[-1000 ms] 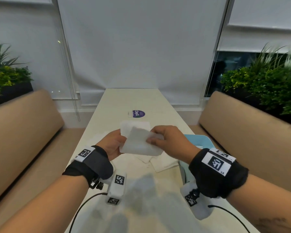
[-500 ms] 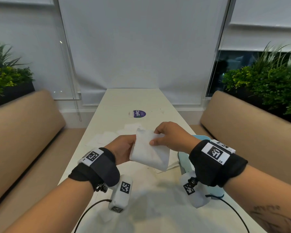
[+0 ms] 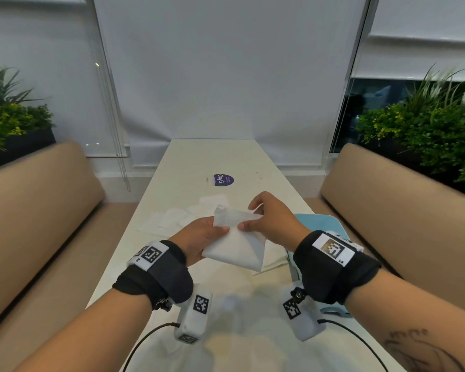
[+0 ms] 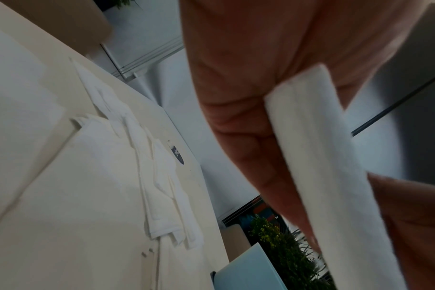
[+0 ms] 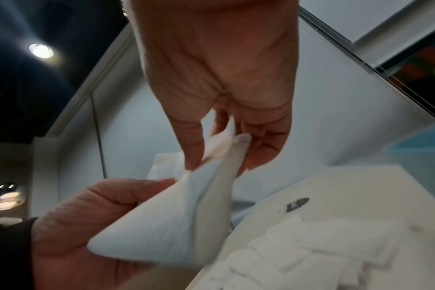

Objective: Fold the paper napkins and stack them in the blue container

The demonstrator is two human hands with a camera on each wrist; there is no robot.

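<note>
A white paper napkin (image 3: 235,241) hangs in the air above the table, held by both hands. My left hand (image 3: 202,237) grips its left edge, thumb on top. My right hand (image 3: 269,218) pinches the upper right corner between thumb and fingers; the right wrist view shows the napkin (image 5: 186,215) bent into a cone below that pinch. In the left wrist view the napkin (image 4: 323,157) appears edge-on. The blue container (image 3: 320,224) stands at the table's right edge, mostly hidden behind my right wrist. More loose napkins (image 3: 177,218) lie on the table beyond my hands.
The long cream table (image 3: 215,157) carries a round purple sticker (image 3: 223,180) farther off. Another napkin (image 3: 274,261) lies under the held one. Tan benches (image 3: 38,210) flank both sides, with plants behind them. Cables trail from the wrist cameras near the front edge.
Both hands have moved slightly lower and nearer with the napkin. The napkin went from lying flat between the hands to hanging folded, its right corner lifted by my right hand.
</note>
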